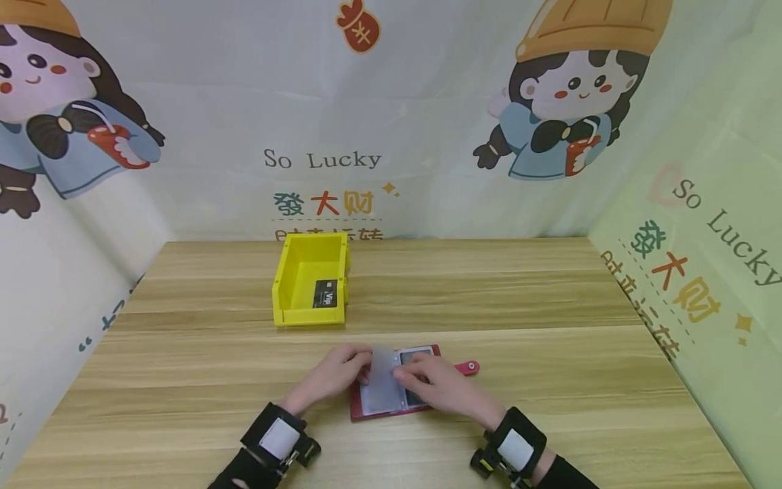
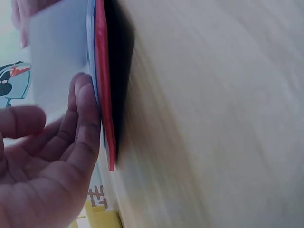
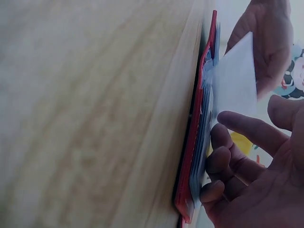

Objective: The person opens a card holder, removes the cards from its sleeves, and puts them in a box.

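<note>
A red card holder (image 1: 356, 411) lies opened out on the table with several clear plastic sleeves inside. One frosted sleeve (image 1: 384, 384) stands partly raised near its middle; the right wrist view shows this sleeve (image 3: 236, 78) tilted up from the stack. My left hand (image 1: 338, 370) is at the holder's left side, fingertips against the pages and thumb apart in the left wrist view. My right hand (image 1: 441, 386) lies over the right-hand page, its bent fingers touching the sleeves and its thumb apart. A dark card (image 1: 421, 358) shows partly beneath it.
Behind the holder stands a yellow bin (image 1: 309, 317) with a black card marked Vip (image 1: 325, 294) inside. The holder's red snap strap (image 1: 468, 368) sticks out to the right. Printed cloth walls surround the wooden table (image 1: 519, 292).
</note>
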`<action>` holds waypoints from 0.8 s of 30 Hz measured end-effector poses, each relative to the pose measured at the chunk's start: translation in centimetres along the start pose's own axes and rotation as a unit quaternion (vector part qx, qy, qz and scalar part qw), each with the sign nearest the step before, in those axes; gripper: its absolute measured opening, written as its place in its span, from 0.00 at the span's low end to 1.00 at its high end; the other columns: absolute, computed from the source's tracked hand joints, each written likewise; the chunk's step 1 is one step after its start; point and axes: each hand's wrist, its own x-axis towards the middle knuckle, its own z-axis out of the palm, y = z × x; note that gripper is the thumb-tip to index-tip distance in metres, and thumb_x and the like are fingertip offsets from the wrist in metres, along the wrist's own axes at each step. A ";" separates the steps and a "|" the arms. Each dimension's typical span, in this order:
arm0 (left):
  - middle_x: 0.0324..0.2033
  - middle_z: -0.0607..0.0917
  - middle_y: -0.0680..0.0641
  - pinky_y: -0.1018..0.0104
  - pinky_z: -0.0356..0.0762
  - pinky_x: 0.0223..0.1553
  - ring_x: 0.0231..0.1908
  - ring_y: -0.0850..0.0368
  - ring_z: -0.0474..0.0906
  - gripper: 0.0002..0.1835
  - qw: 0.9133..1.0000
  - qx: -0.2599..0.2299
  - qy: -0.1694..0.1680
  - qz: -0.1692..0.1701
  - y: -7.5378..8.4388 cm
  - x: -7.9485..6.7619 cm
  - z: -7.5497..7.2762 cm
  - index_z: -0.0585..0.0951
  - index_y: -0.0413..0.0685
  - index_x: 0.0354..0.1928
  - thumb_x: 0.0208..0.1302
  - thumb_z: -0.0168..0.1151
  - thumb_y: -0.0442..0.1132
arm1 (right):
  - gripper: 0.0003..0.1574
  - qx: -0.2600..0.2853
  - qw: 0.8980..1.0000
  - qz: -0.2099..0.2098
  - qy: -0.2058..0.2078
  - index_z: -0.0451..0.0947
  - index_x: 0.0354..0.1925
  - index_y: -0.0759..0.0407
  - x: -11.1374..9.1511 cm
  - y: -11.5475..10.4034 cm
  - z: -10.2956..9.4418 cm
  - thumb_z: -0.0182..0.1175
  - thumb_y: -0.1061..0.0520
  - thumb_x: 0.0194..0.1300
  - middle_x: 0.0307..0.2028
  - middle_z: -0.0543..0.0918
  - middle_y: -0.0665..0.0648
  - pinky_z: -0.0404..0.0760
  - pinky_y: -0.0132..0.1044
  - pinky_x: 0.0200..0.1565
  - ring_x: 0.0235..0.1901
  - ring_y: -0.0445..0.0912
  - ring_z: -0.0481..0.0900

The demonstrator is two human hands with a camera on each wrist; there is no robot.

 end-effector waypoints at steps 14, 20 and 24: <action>0.19 0.76 0.50 0.64 0.69 0.23 0.20 0.58 0.71 0.22 0.987 0.122 0.087 -0.056 0.2 0.5 0.1 0.74 0.38 0.52 0.54 0.68 0.33 | 0.20 -0.077 0.996 0.016 -0.034 0.77 0.56 0.55 0.4 -1.0 0.3 0.54 0.51 0.69 0.26 0.66 0.48 0.60 0.28 0.22 0.22 0.39 0.64; 0.18 0.75 0.50 0.64 0.69 0.21 0.19 0.57 0.70 0.22 0.980 0.152 0.106 -0.070 0.7 0.6 0.1 0.74 0.39 0.51 0.53 0.69 0.34 | 0.20 -0.111 0.993 0.018 -0.028 0.76 0.57 0.55 0.7 -1.2 0.6 0.56 0.54 0.67 0.26 0.66 0.48 0.60 0.28 0.22 0.22 0.39 0.64; 0.19 0.75 0.50 0.65 0.69 0.20 0.18 0.57 0.70 0.22 0.977 0.163 0.111 -0.080 0.7 0.6 0.2 0.74 0.39 0.50 0.53 0.69 0.34 | 0.21 -0.117 0.993 0.016 -0.023 0.76 0.57 0.54 0.9 -1.2 0.7 0.56 0.55 0.66 0.27 0.66 0.48 0.61 0.28 0.22 0.23 0.39 0.64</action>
